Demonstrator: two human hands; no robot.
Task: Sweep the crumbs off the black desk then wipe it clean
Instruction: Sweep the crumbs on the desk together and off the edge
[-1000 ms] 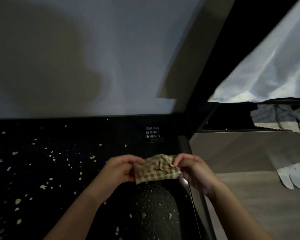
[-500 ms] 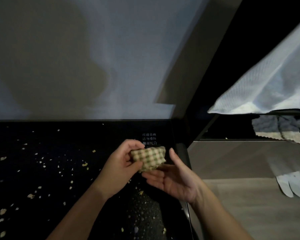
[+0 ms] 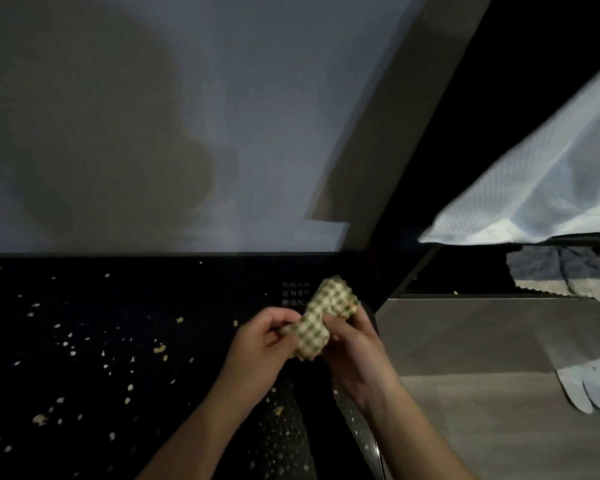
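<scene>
Hands: your left hand (image 3: 257, 344) and your right hand (image 3: 357, 355) were both curled onto the checked cloth (image 3: 321, 318). The left pinched its lower end and the right gripped its bunched upper part.
Cloth: it was green-and-cream check, crumpled, and held up between your hands over the right end of the surface.
Surface: the black surface (image 3: 84, 299) ran left from your hands, not yet wiped.
Crumbs: pale crumbs (image 3: 159, 348) lay scattered over its left and middle, with a few close under your left wrist.
Label: white printed characters (image 3: 293, 293) sat on the surface just beyond your left hand, partly hidden by the cloth.
Right side: a white glove (image 3: 589, 389) showed low at the right edge. Farther back, a grey towel (image 3: 561, 271) hung beneath white fabric (image 3: 534, 188).
</scene>
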